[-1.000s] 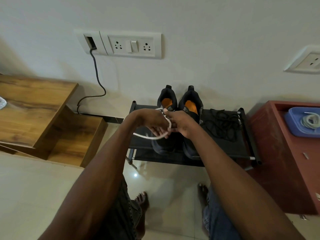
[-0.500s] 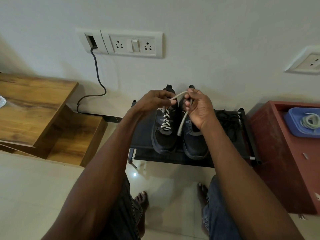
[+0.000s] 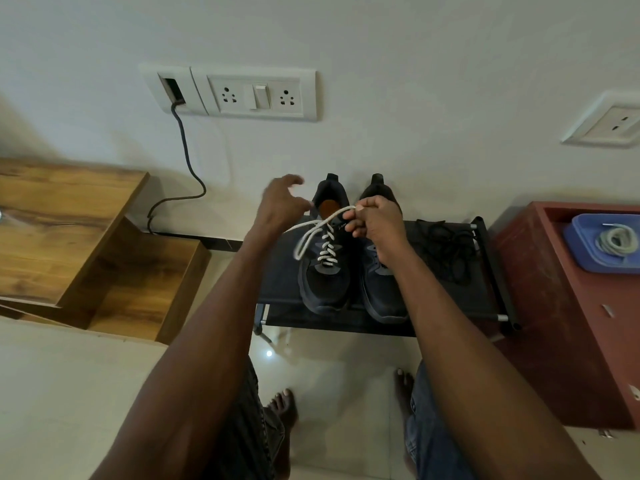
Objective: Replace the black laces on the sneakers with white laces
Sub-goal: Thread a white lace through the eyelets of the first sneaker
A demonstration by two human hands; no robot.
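Two dark sneakers stand side by side on a black rack (image 3: 485, 292). The left sneaker (image 3: 323, 271) has a white lace (image 3: 325, 249) threaded up its eyelets. My right hand (image 3: 375, 221) pinches the lace ends above the tongue, and a loop of lace hangs to the left. My left hand (image 3: 278, 206) hovers beside the left sneaker's heel with fingers spread and holds nothing. The right sneaker (image 3: 382, 282) is partly hidden under my right hand and shows no lace. A heap of black laces (image 3: 443, 249) lies on the rack to the right.
A red cabinet (image 3: 561, 306) at the right carries a blue tray (image 3: 581, 251) with a coiled white lace (image 3: 616, 239). Wooden steps (image 3: 69, 220) stand at the left. A cable (image 3: 187, 168) hangs from the wall socket plate (image 3: 256, 95). My bare feet are on the tiled floor below.
My left hand has let go of the lace and opened, moving left of the shoe. My right hand keeps the lace ends pinched, and a loop now hangs over the left sneaker.
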